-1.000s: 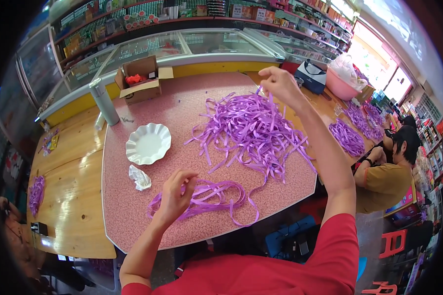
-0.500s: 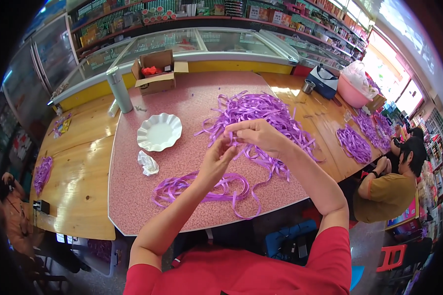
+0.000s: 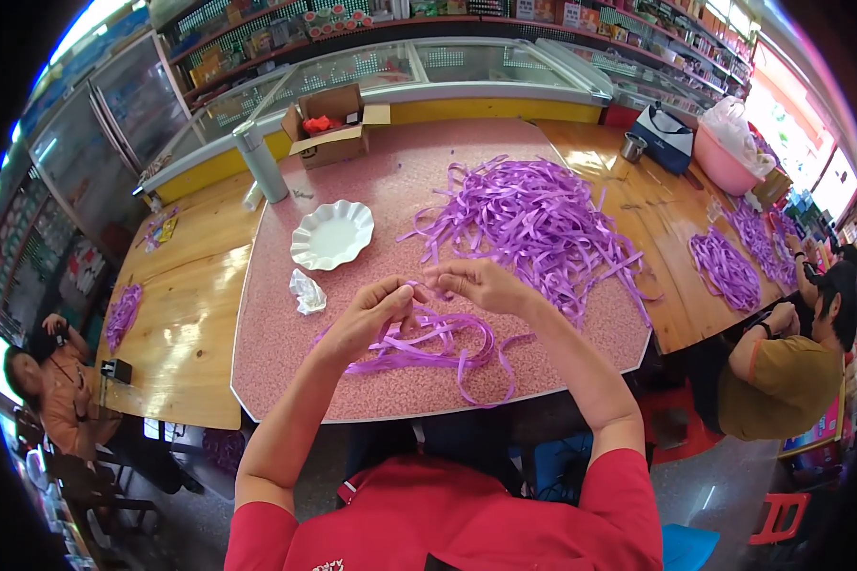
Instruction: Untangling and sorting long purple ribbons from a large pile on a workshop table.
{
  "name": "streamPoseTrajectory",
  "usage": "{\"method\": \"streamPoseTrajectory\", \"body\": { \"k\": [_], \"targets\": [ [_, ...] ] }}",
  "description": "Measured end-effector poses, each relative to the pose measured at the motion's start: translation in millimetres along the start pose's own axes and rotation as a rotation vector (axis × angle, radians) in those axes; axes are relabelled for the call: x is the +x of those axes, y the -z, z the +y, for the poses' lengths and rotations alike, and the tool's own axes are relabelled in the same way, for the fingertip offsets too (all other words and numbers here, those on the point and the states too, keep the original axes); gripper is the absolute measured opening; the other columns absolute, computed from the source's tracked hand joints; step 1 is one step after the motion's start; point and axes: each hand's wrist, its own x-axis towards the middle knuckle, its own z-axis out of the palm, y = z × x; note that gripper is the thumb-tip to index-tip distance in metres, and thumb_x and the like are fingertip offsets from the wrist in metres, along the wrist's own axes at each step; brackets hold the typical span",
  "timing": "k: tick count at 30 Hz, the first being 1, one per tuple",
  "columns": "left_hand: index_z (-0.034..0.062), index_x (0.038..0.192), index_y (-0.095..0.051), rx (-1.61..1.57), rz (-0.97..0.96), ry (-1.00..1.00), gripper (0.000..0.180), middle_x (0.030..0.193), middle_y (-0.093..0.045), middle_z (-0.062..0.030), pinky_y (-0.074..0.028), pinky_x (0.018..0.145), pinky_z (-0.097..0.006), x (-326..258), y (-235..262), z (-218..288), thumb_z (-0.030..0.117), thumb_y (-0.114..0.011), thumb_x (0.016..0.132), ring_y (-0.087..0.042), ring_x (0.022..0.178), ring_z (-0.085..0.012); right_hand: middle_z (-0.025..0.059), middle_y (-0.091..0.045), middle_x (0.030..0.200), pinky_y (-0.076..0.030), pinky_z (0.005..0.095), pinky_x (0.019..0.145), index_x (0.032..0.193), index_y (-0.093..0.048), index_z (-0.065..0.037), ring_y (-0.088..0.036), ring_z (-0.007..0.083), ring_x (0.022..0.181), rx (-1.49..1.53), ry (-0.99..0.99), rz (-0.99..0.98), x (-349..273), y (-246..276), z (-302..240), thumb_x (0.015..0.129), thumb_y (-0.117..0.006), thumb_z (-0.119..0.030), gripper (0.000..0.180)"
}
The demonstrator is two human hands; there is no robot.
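While left hand [image 3: 379,309] pinches ribbon [image 3: 428,288], right hand [image 3: 486,285] — likewise

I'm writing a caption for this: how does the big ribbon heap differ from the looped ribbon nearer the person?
The ribbon heap is larger and piled higher; the looped ribbon is smaller and flatter. The ribbon heap is a dense tangle; the looped ribbon lies in long, loose loops. Both are purple.

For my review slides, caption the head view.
Left hand and right hand hold purple ribbon over a pink table, near a ribbon pile and white dish.
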Motion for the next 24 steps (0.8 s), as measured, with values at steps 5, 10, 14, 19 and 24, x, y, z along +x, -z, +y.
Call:
{"method": "streamPoseTrajectory", "body": {
  "k": [5,10,14,19,24],
  "targets": [
    [0.0028,0.093,-0.059,-0.17,0.04,-0.028,0.03,0.067,-0.048,0.0008,-0.049,0.071,-0.028,-5.0,19.2,-10.8,0.028,-0.05,0.105,-0.058,0.065,-0.0135,-0.0023,-0.066,0.082,-0.044,0.0213,0.061,0.116,-0.069,0.0,-0.055,0.0047,0.07,0.115,-0.167,-0.089,-16.8,4.9,1.5,0.099,-0.064,-0.023,0.028],
    [0.0036,0.097,-0.061,-0.182,0.309,0.014,0.024,0.079,-0.057,-0.0062,-0.05,0.084,-0.038,-1.3,38.6,-33.7,0.024,-0.051,0.104,-0.062,0.08,-0.0208,-0.0078,-0.058,0.074,-0.034,0.0211,0.053,0.097,-0.074,-0.001,-0.045,0.001,0.065,0.411,-0.229,-0.035,-29.4,7.6,-18.7,0.096,-0.069,-0.023,0.022],
    [-0.0002,0.119,-0.062,0.972,0.695,-0.466,0.03,0.116,-0.061,-0.0182,-0.039,0.104,-0.039,5.7,3.8,-24.9,0.023,-0.054,0.101,-0.053,0.119,-0.026,-0.0069,-0.058,0.074,-0.035,0.0213,0.054,0.1,-0.074,-0.001,-0.045,0.0015,0.065,0.274,-0.247,0.048,-33.1,2.6,-16.3,0.095,-0.069,-0.02,0.02],
    [0.0009,0.123,-0.062,0.859,0.248,-0.377,0.03,0.111,-0.065,-0.0154,-0.044,0.097,-0.037,15.5,-35.4,-23.4,0.02,-0.058,0.1,-0.059,0.108,-0.0227,-0.0069,-0.059,0.076,-0.037,0.0197,0.057,0.106,-0.072,0.0,-0.048,0.0011,0.068,0.205,-0.228,0.09,-29.4,-2.9,-17.0,0.094,-0.069,-0.016,0.02],
    [0.0011,0.116,-0.065,0.467,0.187,0.004,0.026,0.088,-0.068,-0.0049,-0.049,0.082,-0.031,11.7,-20.3,-46.0,0.019,-0.062,0.098,-0.063,0.082,-0.0129,-0.0055,-0.061,0.077,-0.038,0.0191,0.059,0.106,-0.072,0.0,-0.049,0.0013,0.068,0.222,-0.267,0.132,-34.4,2.0,-15.5,0.092,-0.07,-0.012,0.018]
  ]
}}
